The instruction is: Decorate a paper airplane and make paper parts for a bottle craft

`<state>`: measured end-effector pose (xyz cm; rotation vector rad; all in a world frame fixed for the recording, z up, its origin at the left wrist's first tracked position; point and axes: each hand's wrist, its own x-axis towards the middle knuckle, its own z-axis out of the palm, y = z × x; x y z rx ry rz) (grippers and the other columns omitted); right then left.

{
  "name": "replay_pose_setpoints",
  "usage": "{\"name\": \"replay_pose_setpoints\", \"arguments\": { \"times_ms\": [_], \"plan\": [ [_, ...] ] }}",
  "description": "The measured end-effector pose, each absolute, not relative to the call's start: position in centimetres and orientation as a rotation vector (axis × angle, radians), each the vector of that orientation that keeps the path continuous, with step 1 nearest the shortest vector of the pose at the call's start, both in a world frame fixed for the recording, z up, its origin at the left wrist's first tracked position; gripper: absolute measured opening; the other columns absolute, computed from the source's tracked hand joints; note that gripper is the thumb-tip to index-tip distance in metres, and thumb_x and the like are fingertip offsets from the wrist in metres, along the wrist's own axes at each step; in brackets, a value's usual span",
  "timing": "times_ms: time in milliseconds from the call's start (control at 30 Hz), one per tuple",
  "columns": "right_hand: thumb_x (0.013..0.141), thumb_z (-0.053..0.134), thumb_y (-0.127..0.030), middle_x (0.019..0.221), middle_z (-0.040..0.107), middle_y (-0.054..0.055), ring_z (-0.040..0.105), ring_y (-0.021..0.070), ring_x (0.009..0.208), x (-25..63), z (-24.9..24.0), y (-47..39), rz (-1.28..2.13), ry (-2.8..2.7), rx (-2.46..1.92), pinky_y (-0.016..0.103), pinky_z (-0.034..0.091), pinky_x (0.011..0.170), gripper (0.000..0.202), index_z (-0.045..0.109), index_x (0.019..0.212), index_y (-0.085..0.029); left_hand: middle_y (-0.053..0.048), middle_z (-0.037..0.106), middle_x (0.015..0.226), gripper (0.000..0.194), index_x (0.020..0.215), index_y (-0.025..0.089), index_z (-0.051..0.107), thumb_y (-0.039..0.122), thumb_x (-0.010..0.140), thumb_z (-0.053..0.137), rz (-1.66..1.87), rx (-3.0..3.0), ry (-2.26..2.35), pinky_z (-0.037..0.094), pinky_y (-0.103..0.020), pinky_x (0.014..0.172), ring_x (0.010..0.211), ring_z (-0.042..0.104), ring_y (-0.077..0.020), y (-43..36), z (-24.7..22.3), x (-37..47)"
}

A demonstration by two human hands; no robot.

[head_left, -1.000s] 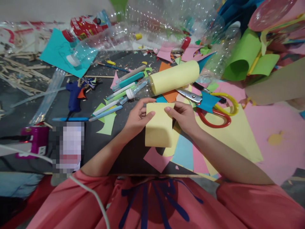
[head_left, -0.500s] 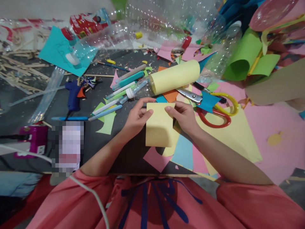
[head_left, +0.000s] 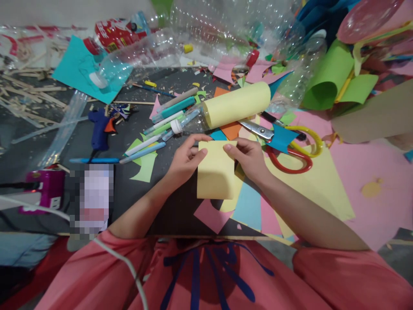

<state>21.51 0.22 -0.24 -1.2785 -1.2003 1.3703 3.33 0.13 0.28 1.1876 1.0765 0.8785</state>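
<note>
A small rectangle of pale yellow paper [head_left: 215,174] hangs between my two hands, its broad face toward me. My left hand [head_left: 187,159] pinches its left edge near the top, the thumb in front and the fingers behind. On the upper right corner, my right hand [head_left: 248,157] has the same kind of pinch. Just beyond lies a clear plastic bottle [head_left: 198,119] on its side, wrapped in a yellow paper tube [head_left: 238,104]. Scissors [head_left: 292,157] with red and yellow handles lie to the right of my right hand, a blue paper scrap over them.
Several markers [head_left: 174,110] lie left of the bottle, near a blue glue gun [head_left: 99,129] and a blurred-out phone [head_left: 96,198]. Clear bottles [head_left: 138,56] and wooden sticks [head_left: 41,92] crowd the back. Coloured paper sheets [head_left: 309,189] spread to the right. A white cable [head_left: 125,258] crosses the lower left.
The yellow paper's top edge sits very slightly lower in view. Both hands keep the same hold, and the surrounding things have not moved.
</note>
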Motion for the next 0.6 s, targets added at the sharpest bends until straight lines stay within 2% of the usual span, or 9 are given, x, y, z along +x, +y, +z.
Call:
{"name": "replay_pose_setpoints", "arguments": {
  "times_ms": [333, 500, 600],
  "plan": [
    [0.065, 0.073, -0.071, 0.050, 0.039, -0.005, 0.034, 0.0076, 0.048, 21.51, -0.23, 0.20, 1.359, -1.208, -1.292, 0.023, 0.029, 0.043, 0.059, 0.048, 0.051, -0.020, 0.006, 0.061, 0.057, 0.031, 0.104, 0.019, 0.058, 0.038, 0.082, 0.068, 0.885, 1.200, 1.065, 0.038, -0.020, 0.050, 0.050, 0.055, -0.0104, 0.16, 0.12, 3.33],
    [0.067, 0.073, -0.069, 0.050, 0.038, -0.005, 0.034, 0.0079, 0.049, 21.57, -0.31, 0.14, 1.357, -1.211, -1.290, 0.023, 0.029, 0.044, 0.057, 0.048, 0.051, -0.020, 0.006, 0.064, 0.059, 0.057, 0.133, 0.019, 0.047, 0.036, 0.082, 0.067, 0.901, 1.169, 1.064, 0.041, -0.021, 0.051, 0.051, 0.060, -0.0125, 0.06, -0.08, 3.29],
    [0.066, 0.074, -0.069, 0.049, 0.036, -0.005, 0.033, 0.0075, 0.048, 21.58, -0.30, 0.16, 1.355, -1.209, -1.297, 0.023, 0.028, 0.043, 0.058, 0.047, 0.050, -0.020, 0.006, 0.062, 0.057, 0.055, 0.132, 0.019, 0.050, 0.035, 0.082, 0.067, 0.899, 1.186, 1.071, 0.041, -0.020, 0.050, 0.049, 0.058, -0.0117, 0.08, -0.06, 3.29]
  ]
}}
